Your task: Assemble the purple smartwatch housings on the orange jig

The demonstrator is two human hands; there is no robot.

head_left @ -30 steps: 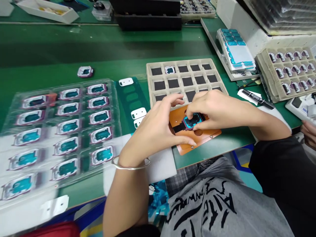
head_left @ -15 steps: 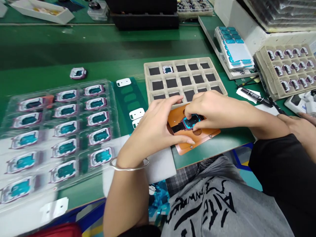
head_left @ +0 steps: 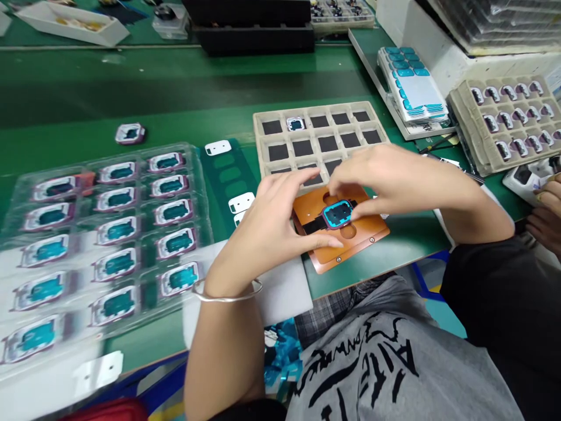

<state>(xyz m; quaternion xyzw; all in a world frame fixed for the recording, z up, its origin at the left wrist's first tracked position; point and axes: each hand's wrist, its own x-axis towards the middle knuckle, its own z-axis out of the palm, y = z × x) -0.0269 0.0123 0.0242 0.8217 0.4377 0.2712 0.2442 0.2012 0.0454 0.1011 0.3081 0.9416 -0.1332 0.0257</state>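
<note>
A watch case (head_left: pixel 338 214) with a bright blue film around its dark middle lies in the orange fixture plate (head_left: pixel 328 260). My left hand (head_left: pixel 280 213) rests at the plate's left side, thumb and fingers spread around the case, holding nothing. Over the plate's right side is my right hand (head_left: pixel 377 178), with thumb and index finger apart. Its thumb tip is by the case's right edge; I cannot tell whether it touches. The other fingers of this hand are partly hidden.
Left, a clear plastic tray (head_left: pixel 199 175) holds several watch cases; a loose case (head_left: pixel 130 133) lies behind it. Ahead stands a beige compartment tray (head_left: pixel 258 140) with one case. At right are stacked blue film sheets (head_left: pixel 414 88), another beige tray (head_left: pixel 477 164) and another person's hand (head_left: pixel 546 216).
My right hand has drawn back from the watch case and its fingers have opened wider, so the blue film shows fully. My left hand has hardly moved. The other person's hand has shifted right.
</note>
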